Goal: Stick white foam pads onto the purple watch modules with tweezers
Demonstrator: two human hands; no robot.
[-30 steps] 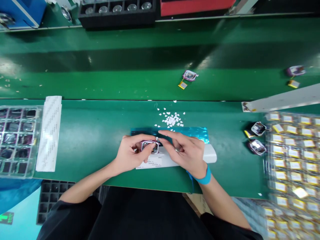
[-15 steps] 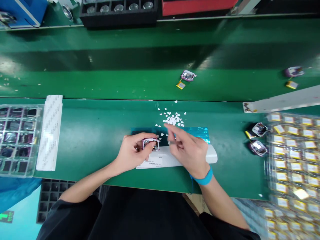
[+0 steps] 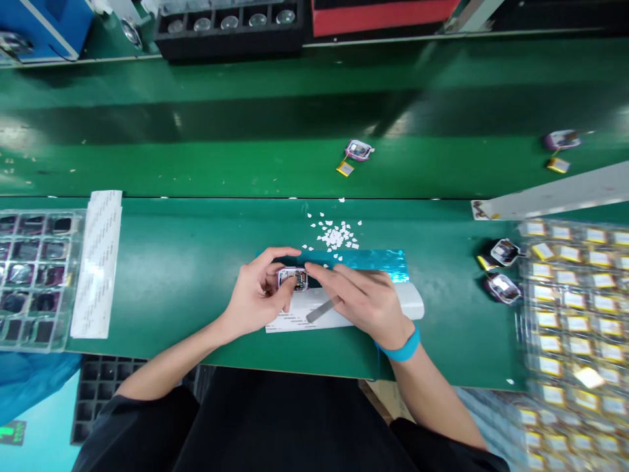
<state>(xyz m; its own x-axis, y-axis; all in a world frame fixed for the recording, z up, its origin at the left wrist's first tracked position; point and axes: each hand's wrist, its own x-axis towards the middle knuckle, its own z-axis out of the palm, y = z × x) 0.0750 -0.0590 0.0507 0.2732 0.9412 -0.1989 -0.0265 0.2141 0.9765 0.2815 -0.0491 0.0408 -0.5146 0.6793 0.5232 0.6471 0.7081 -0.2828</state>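
Note:
My left hand [image 3: 258, 295] grips a small square purple-rimmed device [image 3: 293, 279] and holds it on the left end of a white block [image 3: 411, 305]. My right hand [image 3: 363, 300] lies flat over the block. Its fingertips touch the device's right edge. Grey metal tweezers [image 3: 322, 309] stick out from under its fingers. A blue band is on my right wrist. A shiny blue film strip [image 3: 381, 257] lies just behind the block. Beyond the strip is a heap of small white paper bits [image 3: 335, 235].
At the left are a clear tray of dark parts [image 3: 34, 278] and a white liner sheet [image 3: 97, 262]. Trays of yellow batteries [image 3: 574, 314] fill the right, with two devices [image 3: 504, 269] beside them. Two more devices [image 3: 358, 151] [image 3: 559, 139] lie on the far belt.
My right hand has come down from near the white bits. It now rests flat with its fingertips on the device. My left hand's fingers have spread around the device.

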